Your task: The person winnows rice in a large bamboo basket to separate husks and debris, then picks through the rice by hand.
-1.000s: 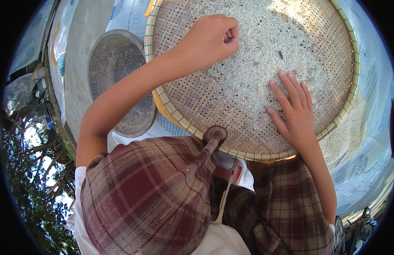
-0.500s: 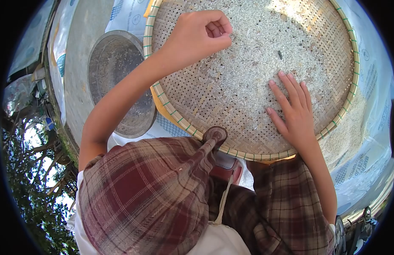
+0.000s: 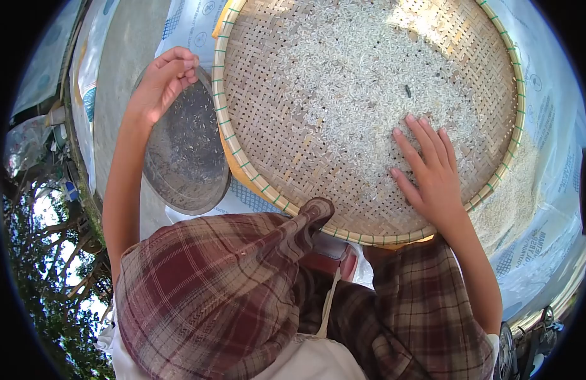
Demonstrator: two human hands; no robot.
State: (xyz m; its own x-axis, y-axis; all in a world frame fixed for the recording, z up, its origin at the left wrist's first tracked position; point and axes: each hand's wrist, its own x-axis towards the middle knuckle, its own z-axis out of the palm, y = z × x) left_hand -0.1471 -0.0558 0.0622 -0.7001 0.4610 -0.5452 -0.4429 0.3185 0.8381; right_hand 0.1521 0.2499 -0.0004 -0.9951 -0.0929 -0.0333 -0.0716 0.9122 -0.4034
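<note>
A round woven winnowing tray point(image 3: 255, 120) with a green-stitched rim holds a spread of white rice grains point(image 3: 343, 82) dotted with dark specks. One larger dark piece point(image 3: 407, 90) lies among the grains. My left hand point(image 3: 165, 82) is over the grey bowl point(image 3: 185, 158) left of the tray, thumb and fingertips pressed together; what they hold, if anything, is too small to make out. Scattered pale bits lie in that bowl. My right hand point(image 3: 431, 171) rests palm down at the lower right of the rice, fingers spread, holding nothing.
Printed white plastic sheeting point(image 3: 540, 247) lies under the tray. More grain point(image 3: 511, 206) is heaped on it at the right. My plaid-covered knees point(image 3: 204, 297) sit against the tray's near edge. Branches point(image 3: 65, 278) show at lower left, a wheel point(image 3: 507, 354) at lower right.
My left hand has moved left from above the rice to over the grey bowl, fingers still pinched. My right hand stays spread on the tray. The view has shifted slightly.
</note>
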